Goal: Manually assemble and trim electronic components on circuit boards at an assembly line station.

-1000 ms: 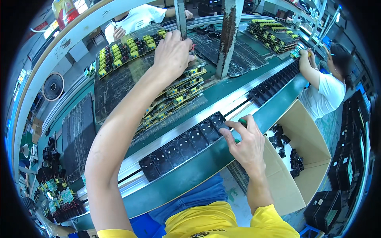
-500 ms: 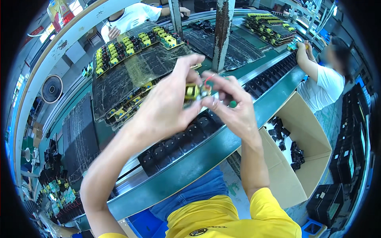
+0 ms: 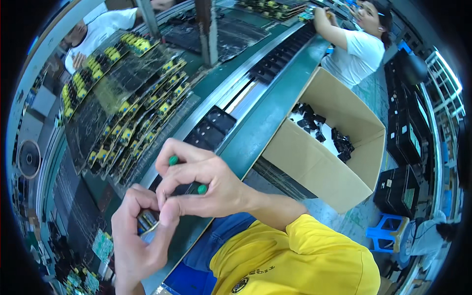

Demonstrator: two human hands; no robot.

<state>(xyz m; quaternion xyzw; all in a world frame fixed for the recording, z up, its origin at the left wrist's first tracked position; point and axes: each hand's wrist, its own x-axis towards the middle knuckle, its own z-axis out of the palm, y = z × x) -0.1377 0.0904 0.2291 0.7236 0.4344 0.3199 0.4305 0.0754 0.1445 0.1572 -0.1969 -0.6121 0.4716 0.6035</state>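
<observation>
My left hand [image 3: 135,241] is closed around a small circuit board with components [image 3: 147,221], mostly hidden by the fingers. My right hand [image 3: 211,187] is wrapped round a hand tool with two green handle ends [image 3: 202,189], which looks like small pliers or cutters. Its working end is hidden where the fingertips of both hands meet at the board. Just beyond the hands, black plastic housings [image 3: 211,129] sit in a row on the metal rail of the bench.
Stacked dark trays of yellow-and-black boards [image 3: 132,113] stand at the far left. A metal post [image 3: 208,39] rises behind the rail. To the right stands an open cardboard box [image 3: 319,162] holding black parts. A co-worker [image 3: 351,46] sits at the far right.
My view has swung, so the bench and box appear further left. Both hands have come down and left, nearer my body, with the board and the green-ended tool still in them.
</observation>
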